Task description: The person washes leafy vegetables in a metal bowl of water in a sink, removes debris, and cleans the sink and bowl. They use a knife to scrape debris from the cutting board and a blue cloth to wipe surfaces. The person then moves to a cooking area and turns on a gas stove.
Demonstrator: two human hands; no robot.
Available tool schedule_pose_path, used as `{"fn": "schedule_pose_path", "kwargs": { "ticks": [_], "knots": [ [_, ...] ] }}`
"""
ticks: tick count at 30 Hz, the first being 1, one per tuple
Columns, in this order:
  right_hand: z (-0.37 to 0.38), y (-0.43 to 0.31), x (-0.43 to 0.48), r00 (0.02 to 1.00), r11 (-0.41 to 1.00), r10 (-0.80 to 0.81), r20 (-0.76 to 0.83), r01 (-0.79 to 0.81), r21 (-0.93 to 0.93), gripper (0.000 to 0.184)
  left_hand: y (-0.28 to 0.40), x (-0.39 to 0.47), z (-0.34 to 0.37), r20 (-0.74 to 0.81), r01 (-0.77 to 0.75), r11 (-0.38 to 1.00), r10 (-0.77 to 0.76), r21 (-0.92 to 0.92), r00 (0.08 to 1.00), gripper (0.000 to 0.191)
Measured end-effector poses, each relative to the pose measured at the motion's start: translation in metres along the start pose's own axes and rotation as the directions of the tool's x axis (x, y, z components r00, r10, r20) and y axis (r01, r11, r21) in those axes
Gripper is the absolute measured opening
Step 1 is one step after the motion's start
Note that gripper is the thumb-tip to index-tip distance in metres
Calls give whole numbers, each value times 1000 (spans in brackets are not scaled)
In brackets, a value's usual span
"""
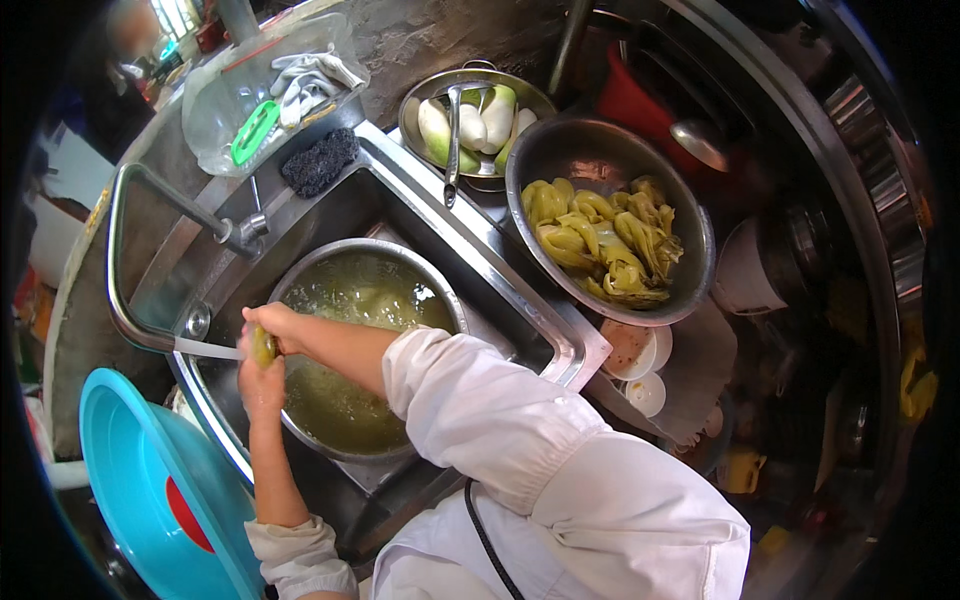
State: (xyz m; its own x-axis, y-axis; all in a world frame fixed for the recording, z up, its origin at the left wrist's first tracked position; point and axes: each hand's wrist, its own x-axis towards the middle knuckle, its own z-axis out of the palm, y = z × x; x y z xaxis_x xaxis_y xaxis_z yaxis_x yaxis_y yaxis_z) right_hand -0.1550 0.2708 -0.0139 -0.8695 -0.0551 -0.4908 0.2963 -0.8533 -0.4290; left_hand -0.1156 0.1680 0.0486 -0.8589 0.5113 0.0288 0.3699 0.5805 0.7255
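Note:
Under the running stream of the curved faucet (142, 334), both my hands grip a wet, yellow-green pickled vegetable (263, 347). My left hand (262, 386) holds it from below, and my right hand (276, 324) closes over its upper side. Most of the vegetable is hidden by my fingers. Below and to the right of my hands, a round metal basin (457, 304) full of cloudy greenish water stands in the stainless steel sink (480, 247). A larger metal bowl (600, 161) at the sink's right holds a heap of pickled mustard greens (611, 240).
White-green radishes (472, 127) and a metal peeler-like tool (453, 150) lie in a metal pan. A black scrubber (321, 161), a green-handled brush (256, 133) and gloves (311, 81) sit at the sink's back corner. A turquoise tub (135, 480) stands at the left; small bowls (645, 394) are at right.

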Motion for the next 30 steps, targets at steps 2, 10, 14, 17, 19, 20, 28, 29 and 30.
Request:
{"fn": "schedule_pose_path", "kwargs": {
  "ticks": [2, 10, 14, 17, 19, 20, 28, 29, 30],
  "knots": [
    [-10, -2, -18, 922, 998, 30, 386, -46, 33, 45, -12, 7, -14, 279, 435, 746, -335, -505, 900, 50],
    [15, 20, -38, 893, 979, -176, 415, 201, -16, 31, -14, 18, 2, -75, 55, 995, -49, 79, 996, 50],
    [13, 13, -30, 911, 966, -255, 325, 253, 50, 25, -1, 10, -6, 33, -287, 956, 289, -57, 957, 56],
    [6, 3, -32, 897, 935, -222, 383, 308, -178, 24, -4, 1, -5, 114, -172, 871, 250, -460, 962, 58],
    [4, 4, -37, 879, 982, -147, 453, 183, -35, 25, -12, -7, -1, -114, -54, 997, 60, 62, 992, 62],
    [7, 5, -38, 858, 989, -132, 496, 148, 7, 25, -16, -8, 0, -115, -35, 997, 42, 63, 992, 64],
    [13, 17, -32, 948, 984, -136, 288, 163, -69, 17, -23, 0, -8, -32, 74, 993, -71, 87, 997, 67],
    [10, 16, -32, 942, 985, -163, 294, 173, -7, 16, -22, -5, -11, -47, 51, 991, -45, 127, 998, 72],
    [8, 13, -30, 921, 993, -105, 376, 119, -16, 17, -21, -8, -14, -31, 32, 996, -30, 83, 999, 77]
  ]
}}
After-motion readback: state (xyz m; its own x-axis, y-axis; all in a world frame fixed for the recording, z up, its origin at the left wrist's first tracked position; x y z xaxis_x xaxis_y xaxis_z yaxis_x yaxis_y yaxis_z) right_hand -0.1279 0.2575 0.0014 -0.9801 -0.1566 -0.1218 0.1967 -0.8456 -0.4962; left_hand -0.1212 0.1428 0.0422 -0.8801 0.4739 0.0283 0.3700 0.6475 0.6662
